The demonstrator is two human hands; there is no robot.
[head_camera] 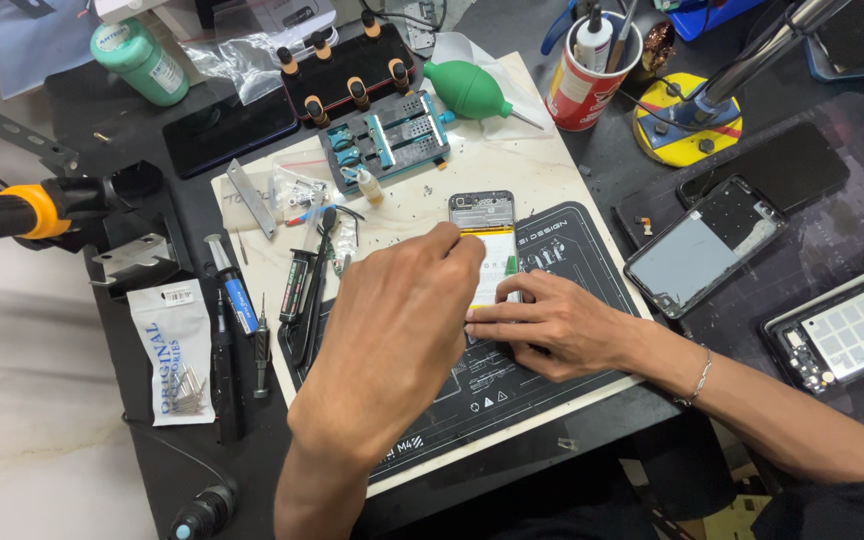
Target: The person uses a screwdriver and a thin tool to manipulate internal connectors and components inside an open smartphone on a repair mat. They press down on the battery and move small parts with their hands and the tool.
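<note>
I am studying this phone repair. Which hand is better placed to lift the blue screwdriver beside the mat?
Probably the left hand. It hovers over the opened phone on the side nearer the blue screwdriver. The right hand presses on the phone's lower edge, steadying it, and lies farther away.

Bright, even overhead light, soft shadows under both forearms, slight glare on the dark glass phone screen (227,130); edges bend slightly.

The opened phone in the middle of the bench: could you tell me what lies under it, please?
The opened phone lies on a dark repair mat over a white board. The left hand and right hand cover its lower half.
</note>
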